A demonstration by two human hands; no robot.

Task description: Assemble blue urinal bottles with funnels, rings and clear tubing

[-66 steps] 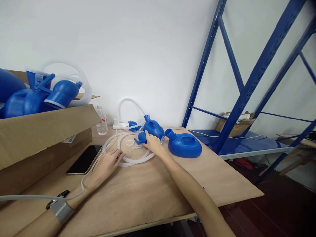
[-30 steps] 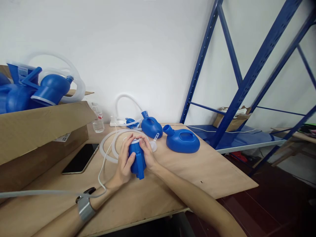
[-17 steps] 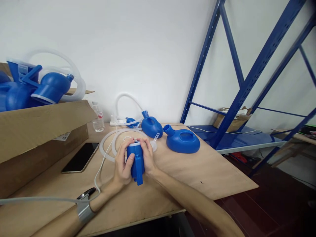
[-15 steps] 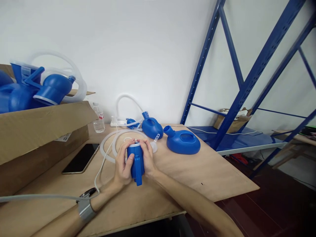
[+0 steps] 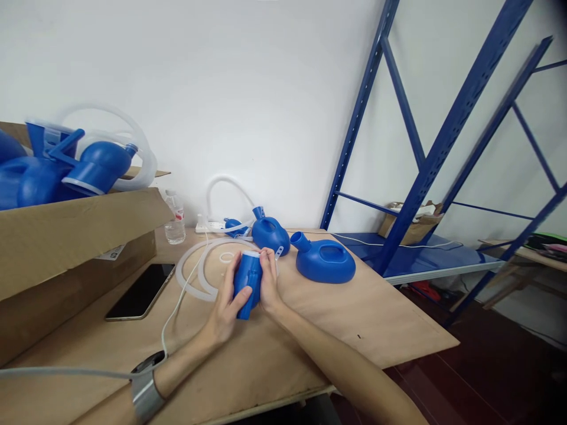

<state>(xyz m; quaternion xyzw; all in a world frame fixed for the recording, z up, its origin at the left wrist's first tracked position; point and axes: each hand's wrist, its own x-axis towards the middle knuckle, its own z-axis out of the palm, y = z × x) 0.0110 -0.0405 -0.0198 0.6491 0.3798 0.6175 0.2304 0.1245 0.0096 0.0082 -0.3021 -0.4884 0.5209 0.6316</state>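
Note:
Between my two hands is a blue plastic cup-shaped part (image 5: 253, 273) with a white rim and a side handle, held above the table with its rim end away from me. My left hand (image 5: 227, 307) wraps its left side, the thumb lying over the handle. On the other side, my right hand (image 5: 268, 286) is closed around it, fingertips near the rim. A white ring (image 5: 226, 257) and a coiled clear tube (image 5: 195, 290) lie just beyond my hands. Past them are a blue jug with a spout (image 5: 326, 262) and a second blue jug (image 5: 271, 236).
At left, a cardboard box (image 5: 80, 221) holds several blue parts and tubes. A phone (image 5: 140, 292) and water bottle (image 5: 175, 227) stand beside it. A white cable (image 5: 172, 319) crosses my left wrist. Blue metal shelving (image 5: 425, 171) rises at right, beyond the table edge.
The blue cup-shaped part has turned and leaned slightly in my hands, its handle now slanting left under my left thumb. My right fingers have shifted to its right side near the rim.

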